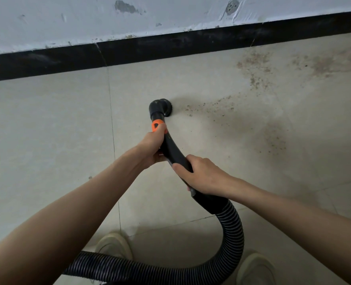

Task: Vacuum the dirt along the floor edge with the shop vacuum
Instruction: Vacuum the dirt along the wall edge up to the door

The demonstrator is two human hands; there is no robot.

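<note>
Hands: left hand (155, 144) gripping wand (171, 150) by orange collar, right hand (199, 174) clamping it lower down.
Brush (163, 106): sitting on tile, just left of dirt (215, 106).
Tip: be sweeping rightward w/ bristles flat, then up toward skirting (170, 46).

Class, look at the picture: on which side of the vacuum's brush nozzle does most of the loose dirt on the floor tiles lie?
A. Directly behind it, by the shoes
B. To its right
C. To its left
B: the brown dirt is scattered on the tiles to the right of the brush nozzle, while the tiles to its left look clean.
</note>
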